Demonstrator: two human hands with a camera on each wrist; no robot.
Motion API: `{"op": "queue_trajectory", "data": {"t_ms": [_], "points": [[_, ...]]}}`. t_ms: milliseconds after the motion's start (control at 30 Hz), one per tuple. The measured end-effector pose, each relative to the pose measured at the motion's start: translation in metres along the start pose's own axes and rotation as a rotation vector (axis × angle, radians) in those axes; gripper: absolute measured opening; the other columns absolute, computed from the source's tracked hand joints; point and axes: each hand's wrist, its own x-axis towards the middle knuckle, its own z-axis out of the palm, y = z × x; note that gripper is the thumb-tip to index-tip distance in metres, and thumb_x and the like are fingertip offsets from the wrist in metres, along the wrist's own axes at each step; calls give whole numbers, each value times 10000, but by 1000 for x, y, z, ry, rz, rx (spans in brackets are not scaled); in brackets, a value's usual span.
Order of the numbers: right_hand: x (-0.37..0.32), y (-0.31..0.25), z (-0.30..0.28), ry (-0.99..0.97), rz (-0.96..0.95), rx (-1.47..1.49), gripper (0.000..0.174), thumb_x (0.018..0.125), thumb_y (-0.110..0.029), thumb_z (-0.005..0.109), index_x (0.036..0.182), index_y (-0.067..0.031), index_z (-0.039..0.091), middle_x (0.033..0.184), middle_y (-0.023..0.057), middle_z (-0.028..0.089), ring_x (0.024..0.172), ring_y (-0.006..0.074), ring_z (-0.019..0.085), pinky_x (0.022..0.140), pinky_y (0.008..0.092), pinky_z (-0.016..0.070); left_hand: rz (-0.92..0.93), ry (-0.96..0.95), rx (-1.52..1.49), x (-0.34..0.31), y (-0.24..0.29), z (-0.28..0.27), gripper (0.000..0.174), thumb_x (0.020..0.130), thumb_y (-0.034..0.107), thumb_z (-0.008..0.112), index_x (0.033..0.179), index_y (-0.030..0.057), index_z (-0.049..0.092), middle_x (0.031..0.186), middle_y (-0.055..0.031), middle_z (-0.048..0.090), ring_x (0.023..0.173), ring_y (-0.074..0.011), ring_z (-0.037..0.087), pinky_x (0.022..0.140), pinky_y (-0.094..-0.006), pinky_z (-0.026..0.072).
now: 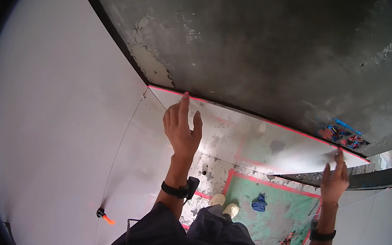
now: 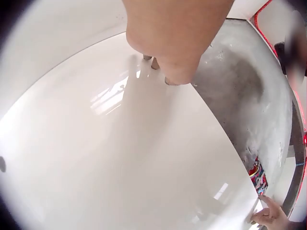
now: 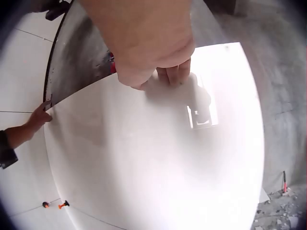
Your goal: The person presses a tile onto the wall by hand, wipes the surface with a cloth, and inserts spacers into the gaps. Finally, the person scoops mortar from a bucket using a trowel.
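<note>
A large glossy white tile [image 1: 233, 139] stands upright against the grey wall, with a bright red line [image 1: 273, 123] along its top edge. My left hand [image 1: 183, 130] is at the tile's upper left, index finger straight up to the edge. In the left wrist view, several of its fingertips touch the glossy face. Farther right, my right hand [image 1: 335, 182] rests at the same top edge, its index finger pointing up and the others bent against the face. The right wrist view shows these fingers on the tile [image 3: 158, 158]. Neither hand holds any loose object.
Bare grey wall [image 1: 272, 49] rises above the tile, with colored wires [image 1: 342, 134] in an opening. White panels [image 1: 65, 83] cover the left wall, where an orange-and-black fitting [image 1: 105, 216] sits on a seam. A green sheet [image 1: 243, 220] and dark blue bundle [image 1: 259, 202] lie on the floor.
</note>
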Motion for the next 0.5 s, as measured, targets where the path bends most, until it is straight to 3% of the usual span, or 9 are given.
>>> {"op": "queue_trajectory", "data": {"t_ms": [233,300,500], "points": [[-22,81,-17,86,132,-101,665,903,-88,647,1509,-111,374,1200,160,675,1016,324,684,819,433,546,65,-55,33,5,17,-4,468,819,84,697,1281,113,632,1001,-69,617,942,-285,583,843,-432,457],[-29,104,-28,-30,398,-189,664,930,-142,630,1524,-105,334,1250,183,655,1031,335,688,822,441,554,94,-65,4,9,37,-3,423,830,73,690,1250,89,644,943,-80,625,884,-289,586,812,-427,465],[-78,190,-52,-19,498,-141,526,978,-273,588,1438,-55,454,1307,260,597,1104,434,634,864,480,534,163,-146,-140,0,103,3,398,793,42,687,1189,88,682,867,-57,609,823,-264,567,762,-405,472]]}}
